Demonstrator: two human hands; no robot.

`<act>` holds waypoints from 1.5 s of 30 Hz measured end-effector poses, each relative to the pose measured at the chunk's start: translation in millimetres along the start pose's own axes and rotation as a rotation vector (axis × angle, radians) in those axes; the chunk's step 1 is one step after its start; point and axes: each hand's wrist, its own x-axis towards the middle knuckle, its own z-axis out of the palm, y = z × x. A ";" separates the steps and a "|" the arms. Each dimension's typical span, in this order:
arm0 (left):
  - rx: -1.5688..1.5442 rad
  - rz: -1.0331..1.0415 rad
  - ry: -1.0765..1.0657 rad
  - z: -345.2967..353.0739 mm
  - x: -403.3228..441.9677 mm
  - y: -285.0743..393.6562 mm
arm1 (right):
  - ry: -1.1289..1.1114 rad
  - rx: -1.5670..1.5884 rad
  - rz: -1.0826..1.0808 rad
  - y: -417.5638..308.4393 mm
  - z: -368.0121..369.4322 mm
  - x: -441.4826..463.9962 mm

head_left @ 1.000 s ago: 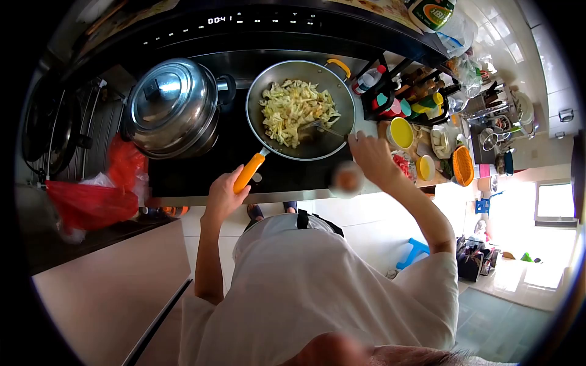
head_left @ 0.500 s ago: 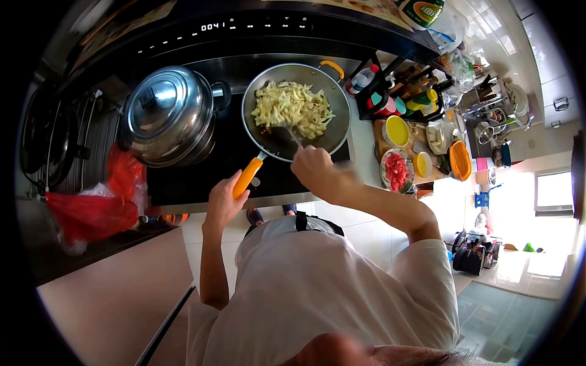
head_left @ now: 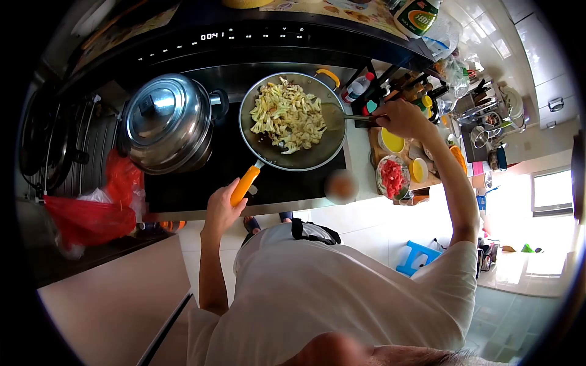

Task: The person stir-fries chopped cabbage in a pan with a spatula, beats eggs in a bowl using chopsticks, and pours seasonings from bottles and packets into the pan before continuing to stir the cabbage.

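Note:
My left hand [head_left: 223,207] is wrapped round the orange handle [head_left: 246,185] of a grey wok [head_left: 297,163], which sits on the black stove. Chopped cauliflower [head_left: 287,116], pale with some browned bits, fills the middle and left of the wok. Off to the right, my right hand [head_left: 400,118] grips the metal shaft of a spatula [head_left: 356,117]. Its flat blade lies inside the wok against the right wall, at the edge of the cauliflower.
A lidded steel pot [head_left: 166,122] stands left of the wok. On the right counter are a bowl of raw red meat [head_left: 392,177], a bowl with yellow contents [head_left: 391,141], a smaller yellow bowl [head_left: 419,170] and several bottles. Red plastic bags [head_left: 91,216] hang at left.
My right hand has moved right and up, carrying the spatula from the cauliflower's lower edge to the wok's right side. The cauliflower has shifted within the wok. My left hand keeps the handle.

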 end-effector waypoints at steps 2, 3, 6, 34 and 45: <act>0.021 -0.004 -0.008 -1.4 0.2 1.3 | -0.063 0.119 0.020 26.3 11.7 19.2; 0.031 -0.006 -0.010 -1.7 0.5 2.2 | -0.133 0.192 0.108 34.3 20.8 31.6; 0.020 -0.010 0.004 -1.2 0.4 3.5 | -0.225 0.444 0.283 49.3 63.5 61.4; -0.004 -0.018 0.017 -4.3 2.8 6.9 | 0.046 0.213 -0.075 57.4 43.2 35.2; 0.004 -0.083 -0.001 -4.4 4.7 12.5 | -0.344 0.893 0.158 4.9 141.4 67.7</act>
